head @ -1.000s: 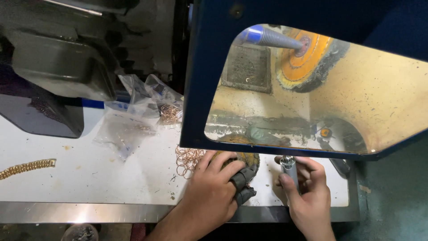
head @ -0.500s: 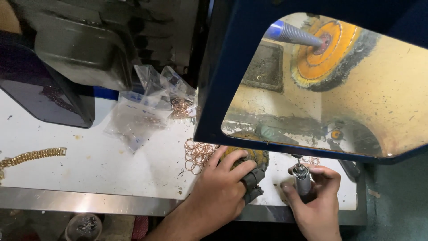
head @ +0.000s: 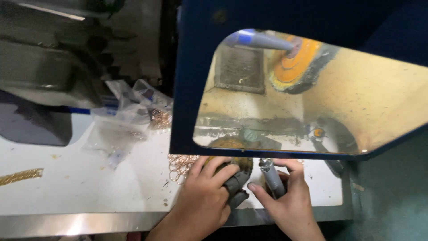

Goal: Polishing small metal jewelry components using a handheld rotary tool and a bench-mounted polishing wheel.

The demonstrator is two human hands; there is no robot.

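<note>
Head cam, only view here. Left hand (head: 203,198) is curled over a round brownish lump (head: 232,164), prob a polishing compound block or pad, w/ two fingertips wrapped in dark guards (head: 236,185). Right hand (head: 290,203) is pinching a small grey metal cylinder (head: 272,177), fingers closed around it, thumb side up. Both hands sit at the front edge of the white tabletop (head: 89,183), just under the blue hood (head: 187,89) w/ its clear window.

Progress-wise, imo not much done yet. The orange buffing wheel (head: 296,62) behind the window has nothing held against it, and the cylinder is well below it. The pile of coppery rings (head: 180,164) lies just beside the left hand, untouched, more rings sit in plastic bags (head: 133,111) further back, and a gold chain strip (head: 20,176) lies far left. So looks like prep stage, actual buffing is all left.
</note>
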